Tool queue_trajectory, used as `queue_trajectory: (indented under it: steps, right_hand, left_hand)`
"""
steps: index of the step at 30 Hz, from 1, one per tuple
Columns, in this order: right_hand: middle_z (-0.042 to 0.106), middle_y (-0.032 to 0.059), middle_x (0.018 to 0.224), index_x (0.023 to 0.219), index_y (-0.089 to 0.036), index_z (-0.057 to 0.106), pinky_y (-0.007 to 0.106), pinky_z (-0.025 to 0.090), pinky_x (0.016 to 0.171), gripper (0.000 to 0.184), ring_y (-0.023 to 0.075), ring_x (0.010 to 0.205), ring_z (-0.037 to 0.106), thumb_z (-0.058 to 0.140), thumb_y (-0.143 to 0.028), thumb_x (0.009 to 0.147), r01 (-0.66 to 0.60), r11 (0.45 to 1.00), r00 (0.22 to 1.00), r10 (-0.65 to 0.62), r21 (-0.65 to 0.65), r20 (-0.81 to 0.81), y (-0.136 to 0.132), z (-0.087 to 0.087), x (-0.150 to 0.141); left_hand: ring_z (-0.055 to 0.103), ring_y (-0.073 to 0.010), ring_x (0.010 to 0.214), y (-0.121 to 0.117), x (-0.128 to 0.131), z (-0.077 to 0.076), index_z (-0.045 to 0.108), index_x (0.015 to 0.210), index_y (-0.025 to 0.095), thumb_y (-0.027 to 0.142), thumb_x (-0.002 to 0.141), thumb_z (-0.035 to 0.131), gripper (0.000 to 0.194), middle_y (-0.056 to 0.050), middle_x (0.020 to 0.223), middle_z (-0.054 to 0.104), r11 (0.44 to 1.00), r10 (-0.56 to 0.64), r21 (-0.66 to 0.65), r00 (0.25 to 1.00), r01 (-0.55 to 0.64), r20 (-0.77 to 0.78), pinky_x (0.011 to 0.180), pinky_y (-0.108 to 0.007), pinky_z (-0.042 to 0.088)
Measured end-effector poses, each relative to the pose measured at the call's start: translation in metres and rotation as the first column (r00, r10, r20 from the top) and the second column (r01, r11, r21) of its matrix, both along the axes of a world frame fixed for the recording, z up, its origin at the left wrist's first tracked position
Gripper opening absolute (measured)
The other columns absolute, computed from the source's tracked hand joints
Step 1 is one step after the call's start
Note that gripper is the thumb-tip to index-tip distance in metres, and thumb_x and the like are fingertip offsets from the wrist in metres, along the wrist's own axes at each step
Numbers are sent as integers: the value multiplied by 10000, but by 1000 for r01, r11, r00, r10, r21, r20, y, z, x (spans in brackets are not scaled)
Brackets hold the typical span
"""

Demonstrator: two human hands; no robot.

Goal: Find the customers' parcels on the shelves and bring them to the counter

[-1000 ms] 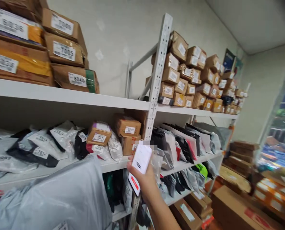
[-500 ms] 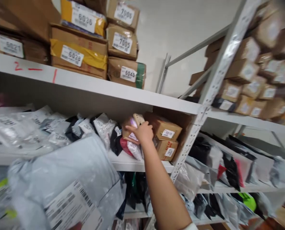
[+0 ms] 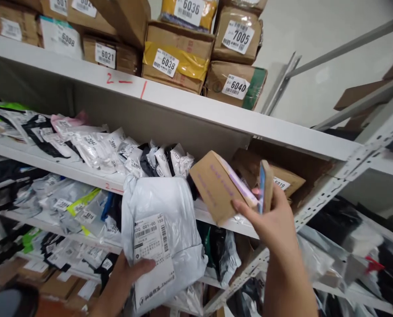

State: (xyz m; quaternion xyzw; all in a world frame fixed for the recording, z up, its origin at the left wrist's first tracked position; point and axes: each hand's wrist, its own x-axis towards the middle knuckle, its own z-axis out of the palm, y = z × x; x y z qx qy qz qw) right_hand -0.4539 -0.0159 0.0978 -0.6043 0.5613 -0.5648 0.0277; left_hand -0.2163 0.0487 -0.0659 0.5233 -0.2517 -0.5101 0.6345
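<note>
In my left hand (image 3: pixel 132 275) is a pale grey poly mailer parcel (image 3: pixel 165 198), held by its lower left side. My thumb lies across its white shipping label (image 3: pixel 152 246). My right hand (image 3: pixel 269 215) grips a small brown cardboard box (image 3: pixel 216 189) tilted in the air, thumb on its near face. Between the fingers of that same hand stands a phone (image 3: pixel 265 185) in a tan case, on edge beside the box. The box has purple print and a pale purple strip along one edge. Both items are in front of the middle shelf.
Labelled cardboard boxes (image 3: pixel 178 55) line the upper shelf (image 3: pixel 183 99). Bagged parcels (image 3: pixel 94 147) fill the middle shelf, with a box (image 3: pixel 289 176) at its right end. More bags (image 3: pixel 80 207) lie below. A perforated metal upright (image 3: pixel 358 154) rises at the right.
My right hand has drawn the box off the middle shelf toward me, phone still in its grip. My left hand and the mailer now show more fully, nearer the centre. The view has swung left.
</note>
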Motion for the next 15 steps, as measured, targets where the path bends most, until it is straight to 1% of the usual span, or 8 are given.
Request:
queue_trajectory:
  steps: [2,3,5,7,9,11,13,15]
  right_hand:
    - [621,109,993,1098,-189,537,439,511,732,771,320,864,612,786,-529,452,-108,994,994,107,7,19,32,-30,-8]
    - [617,105,990,1115,-197,527,426,515,705,774,319,860,614,797,-509,460,-139,990,990,139,0,23,47,-46,-10]
    - [593,122,1060,1210,-196,482,462,499,774,833,349,952,590,785,-504,498,-115,992,993,115,-48,0,74,-75,-13]
    - [559,137,1117,1274,-177,439,504,459,858,866,366,1021,552,757,-508,539,-65,990,996,57,-123,-63,99,-97,-14]
    - [539,142,1115,1274,-165,436,499,453,861,850,360,1017,540,740,-518,562,-40,979,986,6,-198,-168,122,-110,-17]
    - [527,149,1097,1273,-168,427,481,465,820,833,354,989,538,725,-529,585,-34,969,963,-34,-243,-268,143,-116,-23]
    - [513,160,1091,1299,-175,387,492,464,800,836,362,977,533,702,-535,613,-23,967,943,-63,-254,-326,164,-120,-31]
    - [494,166,1100,1333,-190,334,512,455,802,857,373,984,526,687,-537,634,-9,969,937,-78,-247,-342,186,-126,-40]
  left_hand:
    - [621,-343,977,8,0,-4,599,982,165,352,463,738,569,-74,938,713,999,-44,-9,999,44,11,852,-427,503]
    - [617,-342,985,12,-3,-5,599,1000,162,349,457,741,592,-72,941,712,998,-66,-3,998,66,6,862,-423,498]
    - [619,-331,970,22,-11,-4,589,1037,157,338,452,740,631,-56,909,714,996,-84,-7,996,83,-20,859,-407,497]
    - [630,-322,928,33,-22,-3,586,1049,156,323,459,731,630,-32,815,710,997,-78,-31,995,77,-60,847,-396,496]
    - [636,-320,904,46,-35,-2,601,1028,161,308,469,724,591,-21,753,702,994,-94,-71,993,89,-77,859,-395,485]
    - [636,-318,905,61,-48,-1,616,1004,168,291,472,720,556,-25,761,705,989,-130,-80,989,124,-77,878,-392,472]
    - [638,-307,885,79,-60,-1,617,1001,176,280,473,722,548,-21,768,708,987,-145,-82,986,139,-77,874,-387,472]
    - [641,-292,829,97,-70,-3,610,976,188,280,467,732,531,-7,726,699,989,-139,-64,987,134,-84,854,-382,479]
